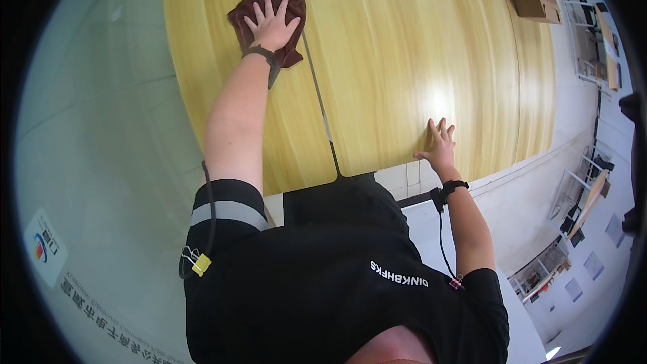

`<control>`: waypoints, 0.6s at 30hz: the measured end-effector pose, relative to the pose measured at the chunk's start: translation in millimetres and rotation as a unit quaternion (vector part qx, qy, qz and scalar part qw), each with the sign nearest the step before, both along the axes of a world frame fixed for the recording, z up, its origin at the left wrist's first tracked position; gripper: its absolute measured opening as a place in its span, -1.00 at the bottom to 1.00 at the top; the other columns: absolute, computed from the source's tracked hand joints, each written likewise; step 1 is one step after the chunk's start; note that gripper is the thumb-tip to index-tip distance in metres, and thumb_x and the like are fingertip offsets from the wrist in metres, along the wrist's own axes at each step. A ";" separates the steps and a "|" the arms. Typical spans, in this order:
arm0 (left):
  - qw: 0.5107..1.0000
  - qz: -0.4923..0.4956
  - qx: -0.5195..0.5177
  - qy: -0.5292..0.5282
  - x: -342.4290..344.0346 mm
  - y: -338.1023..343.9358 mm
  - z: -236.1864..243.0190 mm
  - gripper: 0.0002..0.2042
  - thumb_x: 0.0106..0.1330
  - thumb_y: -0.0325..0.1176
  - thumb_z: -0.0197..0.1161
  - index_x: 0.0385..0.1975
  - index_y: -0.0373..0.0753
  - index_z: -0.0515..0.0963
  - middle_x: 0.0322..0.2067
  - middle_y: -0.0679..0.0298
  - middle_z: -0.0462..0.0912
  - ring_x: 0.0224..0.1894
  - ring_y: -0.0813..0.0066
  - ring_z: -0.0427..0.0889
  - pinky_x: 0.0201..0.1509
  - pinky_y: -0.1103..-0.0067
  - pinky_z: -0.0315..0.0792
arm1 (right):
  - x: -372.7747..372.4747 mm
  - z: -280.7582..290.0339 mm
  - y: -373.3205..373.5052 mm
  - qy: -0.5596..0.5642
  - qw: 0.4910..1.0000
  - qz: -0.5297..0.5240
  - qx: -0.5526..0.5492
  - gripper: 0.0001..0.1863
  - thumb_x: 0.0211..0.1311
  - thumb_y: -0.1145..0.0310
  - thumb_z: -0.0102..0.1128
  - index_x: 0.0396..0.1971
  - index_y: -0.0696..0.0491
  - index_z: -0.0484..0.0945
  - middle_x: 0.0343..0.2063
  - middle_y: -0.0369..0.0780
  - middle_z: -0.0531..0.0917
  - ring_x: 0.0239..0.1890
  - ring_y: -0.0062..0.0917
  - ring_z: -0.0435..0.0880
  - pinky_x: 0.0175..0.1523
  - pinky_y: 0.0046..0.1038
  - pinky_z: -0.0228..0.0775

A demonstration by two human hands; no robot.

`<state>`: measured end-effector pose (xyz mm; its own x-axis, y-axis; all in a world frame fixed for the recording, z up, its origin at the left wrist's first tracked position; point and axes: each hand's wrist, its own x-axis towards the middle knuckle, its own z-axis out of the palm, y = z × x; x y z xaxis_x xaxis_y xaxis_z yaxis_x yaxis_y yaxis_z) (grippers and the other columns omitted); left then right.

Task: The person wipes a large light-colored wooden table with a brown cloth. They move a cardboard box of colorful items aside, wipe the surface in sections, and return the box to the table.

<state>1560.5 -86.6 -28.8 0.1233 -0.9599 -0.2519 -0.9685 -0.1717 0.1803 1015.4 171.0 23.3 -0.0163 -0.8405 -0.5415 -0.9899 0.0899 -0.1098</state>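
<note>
My left hand [271,28] lies flat with spread fingers on a crumpled brown cloth [294,42], pressing it against a light wood-grain table [397,61]. The cloth sticks out all round the hand, at the far left part of the tabletop. My right hand [441,151] rests near the table's near edge, to the right of the middle, fingers apart and fingertips on the surface. Nothing is in it. Each wrist wears a dark band, the left band [267,61] and the right band [453,190], with a dark cable along each arm.
A dark seam [313,74] runs between the table panels. Cardboard boxes [536,5], one with bright pink and multicoloured items, stand at the far right corner. A pale glass-like panel [108,135] borders the left side. Desks [606,47] and shelves stand beyond the right side.
</note>
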 end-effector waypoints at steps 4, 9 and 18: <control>0.998 0.018 -0.063 0.001 -12.6 61.3 -3.5 -0.20 0.56 0.24 0.10 0.71 0.13 0.05 0.72 -0.05 -0.12 0.72 -0.30 -0.19 0.65 -0.33 -0.27 | 6.4 3.3 -2.0 -0.001 1.000 0.005 0.007 0.47 -0.39 0.10 0.90 0.67 -0.41 0.18 0.71 -0.09 0.01 0.70 0.19 -0.12 0.43 0.58 0.21; 0.991 0.057 -0.115 0.040 -55.6 208.8 -0.2 -0.23 0.48 0.07 0.28 0.66 0.08 0.21 0.68 -0.05 0.02 0.69 -0.26 -0.04 0.66 -0.29 -0.17 | 2.6 3.7 -3.3 0.013 1.000 0.024 0.012 0.48 -0.37 0.05 0.91 0.68 -0.42 0.14 0.72 -0.10 -0.03 0.70 0.22 -0.16 0.38 0.57 0.30; 0.983 0.170 -0.057 0.050 -157.2 463.5 13.7 -0.26 0.46 -0.04 0.33 0.63 0.03 0.28 0.66 -0.04 0.08 0.68 -0.26 0.01 0.65 -0.25 -0.10 | 3.6 4.1 -5.5 0.022 0.999 0.049 0.007 0.47 -0.27 -0.03 0.88 0.70 -0.43 0.06 0.72 -0.11 -0.03 0.69 0.22 -0.13 0.36 0.58 0.31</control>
<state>1403.3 376.8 -15.1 0.4213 -0.8905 -0.1716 -0.8358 -0.4547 0.3077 1019.0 165.5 27.4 0.0405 -0.8321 -0.5531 -0.9979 -0.0056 -0.0646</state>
